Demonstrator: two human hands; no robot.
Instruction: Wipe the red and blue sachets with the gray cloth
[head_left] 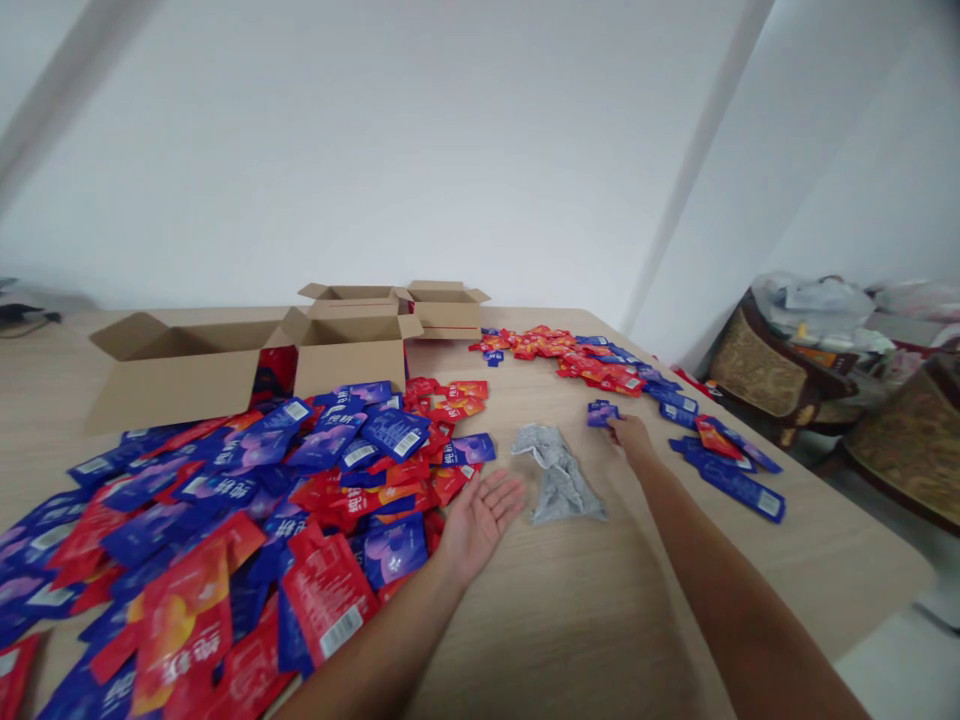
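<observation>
My left hand (484, 515) is palm up with its fingers spread, just right of a large heap of red and blue snack packets (330, 510). Nothing lies in its palm. Between my hands, a crumpled grey cloth-like piece (559, 475) with pale edges rests on the table. At the right, my right hand (630, 438) pinches the near edge of a small blue packet (602, 412). Whether that packet touches the tabletop, I cannot tell. Loose blue packets (739, 485) and a red one lie farther right.
Several open cardboard boxes (349, 355) stand behind the heap. A spread of red packets (547, 345) runs along the table's (555, 640) far right side, with blue ones beside it. Beyond the right edge is a patterned armchair (780, 365) piled with plastic bags.
</observation>
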